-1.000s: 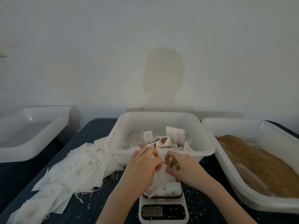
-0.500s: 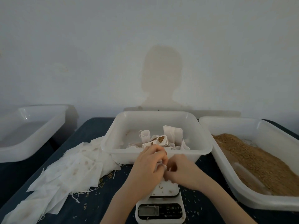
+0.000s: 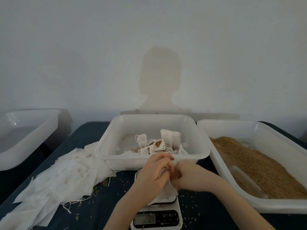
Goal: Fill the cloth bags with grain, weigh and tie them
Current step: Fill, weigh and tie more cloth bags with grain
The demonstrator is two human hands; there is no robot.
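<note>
A white cloth bag [image 3: 167,190] lies on the small white scale [image 3: 157,216] near the table's front edge. My left hand [image 3: 153,171] grips the bag's top from the left. My right hand [image 3: 189,176] pinches the same top from the right, fingers curled; the two hands touch. The bag's neck and any string are hidden between my fingers. Behind the scale stands a white tub [image 3: 116,146] holding several filled bags [image 3: 157,145], one showing brown grain. A large tub [image 3: 235,128] on the right holds loose brown grain [image 3: 259,165].
A heap of flat white cloth bags [image 3: 58,181] covers the dark table [image 3: 86,135] on the left. An empty white tub [image 3: 26,140] sits at the far left. Loose grains are scattered around the scale. A pale wall rises behind.
My hands have closed together on the bag's top and bunched it up. The bag's body is gathered narrower on the scale.
</note>
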